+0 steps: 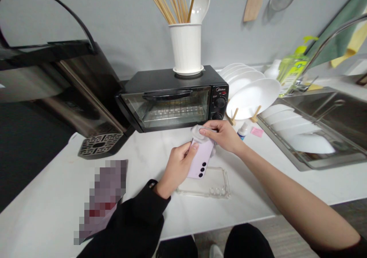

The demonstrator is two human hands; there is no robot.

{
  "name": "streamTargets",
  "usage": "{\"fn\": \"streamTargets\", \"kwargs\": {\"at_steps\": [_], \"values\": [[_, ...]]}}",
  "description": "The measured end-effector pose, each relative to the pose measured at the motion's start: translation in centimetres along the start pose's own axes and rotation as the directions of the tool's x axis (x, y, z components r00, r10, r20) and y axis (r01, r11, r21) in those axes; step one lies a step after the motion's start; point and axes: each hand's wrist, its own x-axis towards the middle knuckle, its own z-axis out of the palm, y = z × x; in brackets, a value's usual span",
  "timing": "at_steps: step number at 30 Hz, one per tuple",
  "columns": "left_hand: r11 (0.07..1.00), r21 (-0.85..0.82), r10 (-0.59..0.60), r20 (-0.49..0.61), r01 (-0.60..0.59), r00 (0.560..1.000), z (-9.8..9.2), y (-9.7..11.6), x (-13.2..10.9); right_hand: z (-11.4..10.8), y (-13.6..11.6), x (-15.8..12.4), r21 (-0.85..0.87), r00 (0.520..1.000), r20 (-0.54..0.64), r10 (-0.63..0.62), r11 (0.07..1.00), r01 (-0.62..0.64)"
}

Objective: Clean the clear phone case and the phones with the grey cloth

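A lilac smartphone (197, 160) is tilted above the counter, its back and three camera lenses facing up. My left hand (181, 162) grips it by the side, thumb lying across the back. Pinched in my right hand (220, 133) is a pale grey cloth (199, 132), pressed over the far end of the phone; part of it hangs down behind. Under the phone, a clear phone case (205, 187) lies flat on the counter. Just past my right hand stands a small white and blue bottle (243, 131), with a pink piece (257, 132) lying beside it.
Behind my hands sits a black toaster oven (172, 105), with a white cup (187, 47) of chopsticks on top. White plates (252, 97) stand in a rack by the sink (304, 162). A dark machine (86, 97) is at left; a blurred-out item (106, 197) lies nearer.
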Motion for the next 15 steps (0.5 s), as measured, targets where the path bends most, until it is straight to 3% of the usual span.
{"fn": "streamTargets", "kwargs": {"at_steps": [3, 5, 6, 9, 10, 13, 15], "values": [[0.997, -0.068, -0.028, -0.002, 0.028, 1.000, -0.1, 0.2, 0.3, 0.8, 0.2, -0.2, 0.026, 0.990, -0.139, -0.006, 1.000, 0.010], [0.966, -0.231, -0.099, 0.092, 0.118, 0.991, -0.2, 0.7, 0.4, 1.5, 0.7, -0.4, 0.058, 0.972, -0.235, 0.011, 0.998, 0.002], [0.922, -0.328, -0.147, 0.195, 0.206, 0.970, -0.3, 0.9, 0.4, 1.8, 1.0, -0.6, 0.072, 0.959, -0.280, 0.034, 0.997, -0.015], [0.734, -0.478, -0.225, 0.498, 0.482, 0.837, -0.4, 1.6, 0.1, 2.6, 1.6, -1.0, 0.069, 0.922, -0.382, 0.054, 0.997, -0.030], [0.700, -0.491, -0.234, 0.529, 0.519, 0.816, -0.4, 1.7, 0.0, 2.7, 1.7, -1.1, 0.024, 0.923, -0.384, -0.002, 1.000, 0.012], [0.713, -0.493, -0.261, 0.472, 0.498, 0.842, -0.2, 1.3, -0.3, 2.6, 1.6, -1.3, -0.208, 0.935, -0.207, -0.288, 0.947, 0.245], [0.759, -0.449, -0.267, 0.446, 0.471, 0.854, 0.0, 0.8, -0.4, 2.3, 1.5, -1.2, -0.308, 0.932, -0.112, -0.345, 0.904, 0.297]]}}
